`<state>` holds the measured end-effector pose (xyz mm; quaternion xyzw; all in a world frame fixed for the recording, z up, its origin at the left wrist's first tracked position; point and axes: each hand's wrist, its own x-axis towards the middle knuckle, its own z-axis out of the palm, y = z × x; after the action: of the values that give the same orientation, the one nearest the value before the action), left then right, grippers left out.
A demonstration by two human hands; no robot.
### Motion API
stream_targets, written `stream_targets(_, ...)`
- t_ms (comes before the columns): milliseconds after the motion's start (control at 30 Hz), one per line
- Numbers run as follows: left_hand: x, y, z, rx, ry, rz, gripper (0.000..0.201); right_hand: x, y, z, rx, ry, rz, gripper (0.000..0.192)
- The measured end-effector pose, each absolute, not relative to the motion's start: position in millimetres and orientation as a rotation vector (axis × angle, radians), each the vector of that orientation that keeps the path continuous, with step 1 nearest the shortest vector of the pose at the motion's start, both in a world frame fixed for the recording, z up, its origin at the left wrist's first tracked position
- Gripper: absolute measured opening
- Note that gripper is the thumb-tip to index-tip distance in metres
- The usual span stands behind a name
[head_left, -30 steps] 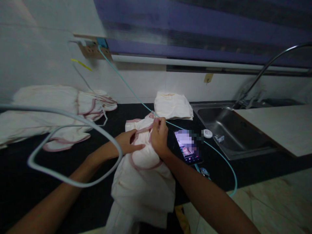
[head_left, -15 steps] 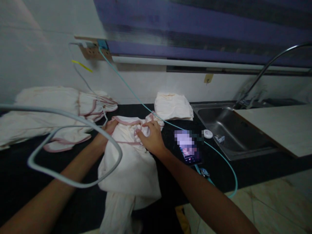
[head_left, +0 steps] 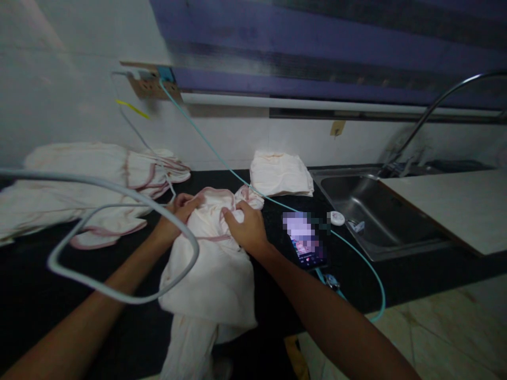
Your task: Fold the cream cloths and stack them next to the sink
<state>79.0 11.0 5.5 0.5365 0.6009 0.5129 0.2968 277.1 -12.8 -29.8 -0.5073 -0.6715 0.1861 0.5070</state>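
Observation:
A cream cloth garment (head_left: 209, 279) with pink edging lies on the black counter, its lower part hanging over the front edge. My left hand (head_left: 182, 208) is closed on the garment's pink-trimmed edge at the upper left. On the other side of the opening, my right hand (head_left: 249, 226) pinches the gathered fabric between thumb and fingers. The trimmed edge stands up in a curve between both hands. A bunched, pink-edged part (head_left: 249, 196) of cloth lies just beyond my right hand. The fingertips of both hands are partly hidden by fabric.
More cream garments with pink trim (head_left: 83, 174) are heaped at the left. A folded cream cloth (head_left: 280, 174) lies by the wall. To the right are a lit phone (head_left: 307, 243), a teal cable (head_left: 356, 248), a round white item (head_left: 337, 218) and a steel sink (head_left: 380, 216). A grey cable (head_left: 119, 295) loops in front.
The garment's pink-edged opening has been drawn up and curved between my hands. My left hand has shifted slightly right, and my right fingers have curled in closer on the fabric.

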Motion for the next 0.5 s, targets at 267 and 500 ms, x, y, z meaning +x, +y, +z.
stream_targets(267, 94.1, -5.1, -8.0, 2.169, 1.154, 0.836, 0.069, 282.9, -12.9, -21.8, -1.113, -1.279, 0.421, 0.023)
stream_targets(500, 111.5, -22.7, -0.3, 2.200, 1.239, 0.677, 0.052, 285.6, -10.7, -20.7, -1.107, -1.218, 0.448, 0.016)
